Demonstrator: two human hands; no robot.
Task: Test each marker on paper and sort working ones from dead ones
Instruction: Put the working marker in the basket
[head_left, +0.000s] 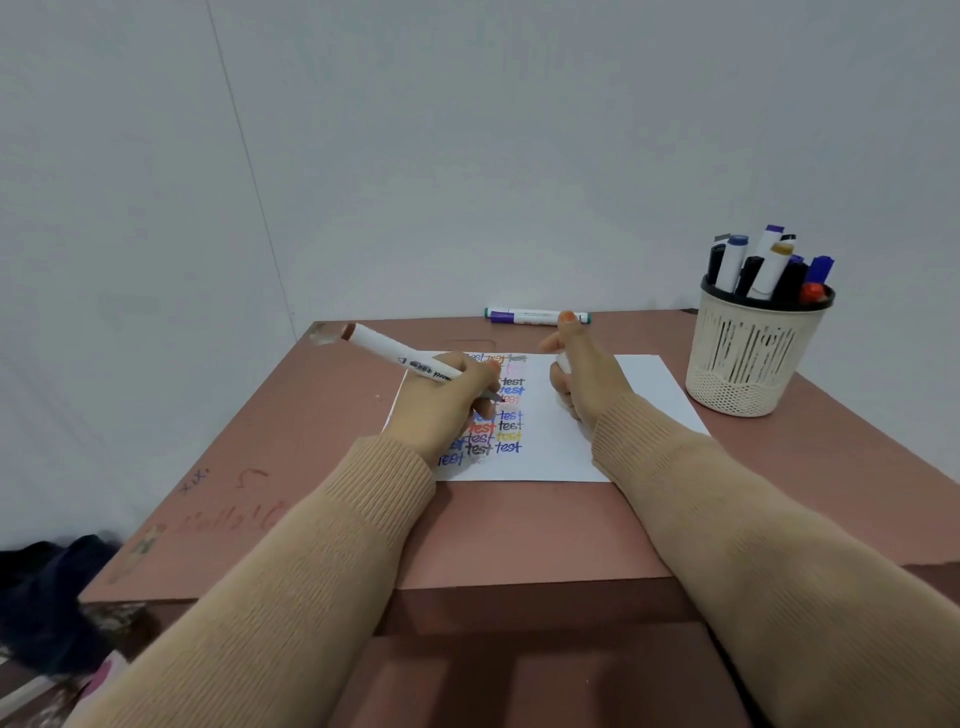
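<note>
Clock bearings are read from the centre of the paper (644, 384), with 12 o'clock pointing away from the person.

1. At 8 o'clock, off the table (519, 525), a dark cloth (47, 582) lies on the floor. Faint scribbles (228, 514) mark the tabletop on the same bearing.
2. At 9 o'clock, the left hand (441, 405) grips a white marker (395, 353). The barrel tilts back toward 10 o'clock. The tip meets the paper among coloured rows of the word "test".
3. The paper lies flat on the table, between both forearms.
4. Just right of centre, the right hand (587, 379) rests on the paper with the thumb raised. Its fingers are curled round a small white piece (562, 362), too hidden to identify.
5. At 12 o'clock, two lying markers (524, 315) rest side by side along the table's far edge.
6. At 2 o'clock, a cream mesh cup (748, 358) stands upright just beside the paper's far corner. It holds a bunch of upright markers (763, 265).
</note>
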